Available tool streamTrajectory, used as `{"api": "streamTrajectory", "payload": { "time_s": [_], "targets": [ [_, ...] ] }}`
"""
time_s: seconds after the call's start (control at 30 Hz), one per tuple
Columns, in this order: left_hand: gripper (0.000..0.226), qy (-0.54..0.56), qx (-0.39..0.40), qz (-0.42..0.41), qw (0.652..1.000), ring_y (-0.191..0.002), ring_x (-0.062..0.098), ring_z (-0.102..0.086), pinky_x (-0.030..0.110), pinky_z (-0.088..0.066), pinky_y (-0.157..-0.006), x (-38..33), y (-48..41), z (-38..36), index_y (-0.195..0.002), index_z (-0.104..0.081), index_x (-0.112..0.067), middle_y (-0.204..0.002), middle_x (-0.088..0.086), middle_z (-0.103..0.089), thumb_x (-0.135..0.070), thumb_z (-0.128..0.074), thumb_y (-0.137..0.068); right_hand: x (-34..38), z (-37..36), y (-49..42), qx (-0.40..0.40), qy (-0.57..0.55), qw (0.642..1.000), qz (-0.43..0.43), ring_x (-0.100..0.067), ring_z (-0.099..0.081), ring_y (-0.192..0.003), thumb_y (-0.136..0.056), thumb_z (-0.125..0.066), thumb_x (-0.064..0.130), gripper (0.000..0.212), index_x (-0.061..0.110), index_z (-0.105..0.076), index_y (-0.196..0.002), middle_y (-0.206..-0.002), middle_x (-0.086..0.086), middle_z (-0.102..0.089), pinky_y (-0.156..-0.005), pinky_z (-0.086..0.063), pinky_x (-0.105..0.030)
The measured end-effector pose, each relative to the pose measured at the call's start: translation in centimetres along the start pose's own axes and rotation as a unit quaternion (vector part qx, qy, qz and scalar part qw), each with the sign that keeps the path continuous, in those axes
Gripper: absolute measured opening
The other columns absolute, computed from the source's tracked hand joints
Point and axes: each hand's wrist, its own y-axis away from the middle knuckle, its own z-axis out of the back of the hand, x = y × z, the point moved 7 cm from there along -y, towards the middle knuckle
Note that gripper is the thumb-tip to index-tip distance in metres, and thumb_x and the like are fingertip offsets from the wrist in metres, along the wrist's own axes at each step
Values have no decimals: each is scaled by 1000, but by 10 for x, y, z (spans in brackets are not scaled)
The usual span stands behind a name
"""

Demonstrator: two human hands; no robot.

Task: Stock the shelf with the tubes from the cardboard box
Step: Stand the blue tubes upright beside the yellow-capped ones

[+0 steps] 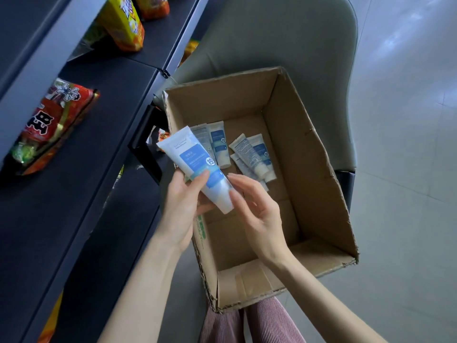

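Observation:
A white tube with a blue label is held over the left rim of the open cardboard box. My left hand grips it from below, thumb on the label. My right hand is beside the tube's cap end with its fingers apart, fingertips at or very near the tube. Several more white and blue tubes lie on the box floor at its far end. The dark shelf runs along the left.
Red and yellow snack bags lie on the shelf boards at left, with more bags higher up. The box rests on a grey-green chair. Pale floor tiles extend to the right. Striped trousers show below the box.

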Motion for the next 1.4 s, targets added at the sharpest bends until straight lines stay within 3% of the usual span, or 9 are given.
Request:
{"api": "streamTrajectory", "payload": {
  "time_s": [0.1, 0.2, 0.23, 0.33, 0.43, 0.67, 0.8, 1.0, 1.4],
  "targets": [
    [31, -12, 4, 1, 1000, -99, 13, -66, 24, -54, -68, 0, -4, 6, -117, -51, -21, -117, 7, -64, -11, -58, -89, -25, 22, -17, -46, 52, 996, -47, 1, -48, -121, -95, -54, 25, 20, 22, -67, -110, -127, 9, -55, -98, -44, -24],
    [40, -20, 20, 4, 1000, -106, 16, -64, 25, -55, -73, -1, -8, 9, -120, -49, -22, -119, 6, -64, -11, -62, -84, -52, 42, -39, -75, 124, 986, -86, 5, -47, -113, -94, -55, 22, 19, 21, -64, -111, -129, 5, -50, -84, -41, -1],
    [40, -22, 25, 3, 999, -106, 16, -64, 26, -55, -74, -2, -9, 9, -119, -49, -24, -119, 5, -64, -12, -63, -83, -61, 47, -46, -76, 146, 982, -93, 2, -48, -113, -94, -55, 21, 22, 17, -63, -115, -129, 4, -49, -84, -43, -2],
    [46, -25, 36, 2, 999, -106, 17, -65, 26, -55, -73, -3, -11, 12, -120, -49, -23, -118, 4, -65, -18, -64, -78, -82, 54, -69, -51, 218, 969, -102, -12, -47, -123, -94, -56, 20, 33, 15, -56, -127, -135, -1, -47, -100, -46, -26],
    [53, -38, 34, 6, 999, -105, 15, -65, 26, -56, -74, -2, -12, 15, -126, -47, -22, -116, 1, -66, -20, -64, -76, -97, 52, -88, -3, 273, 955, -113, -16, -41, -130, -94, -55, 19, 46, 16, -44, -139, -144, -5, -42, -100, -35, -21],
    [54, -47, 18, 14, 999, -100, 13, -66, 27, -55, -73, -1, -19, 27, -126, -48, -21, -111, -1, -68, -20, -65, -75, -140, 55, -123, 1, 308, 930, -202, -26, -45, -126, -92, -60, 22, 59, 21, -33, -145, -141, -9, -38, -103, -44, -43],
    [53, -40, 18, 16, 999, -100, 13, -67, 25, -56, -72, -1, -24, 28, -126, -48, -19, -111, 0, -68, -17, -64, -76, -153, 49, -129, 49, 390, 899, -195, -27, -42, -128, -92, -59, 24, 60, 27, -31, -145, -144, -9, -33, -100, -44, -44],
    [54, -40, 6, 18, 999, -101, 12, -66, 25, -56, -72, 0, -28, 31, -126, -47, -19, -111, -2, -68, -19, -65, -74, -158, 38, -140, 54, 430, 881, -189, -29, -46, -123, -88, -63, 24, 66, 27, -30, -144, -138, -10, -40, -98, -45, -49],
    [58, -39, -28, 21, 999, -98, 14, -67, 26, -57, -70, 0, -18, 42, -125, -49, -18, -108, -1, -69, -18, -72, -72, -151, 49, -137, 47, 353, 910, -212, -25, -54, -117, -92, -58, 17, 57, 23, -36, -144, -135, -8, -50, -93, -51, -39]
  ]
}}
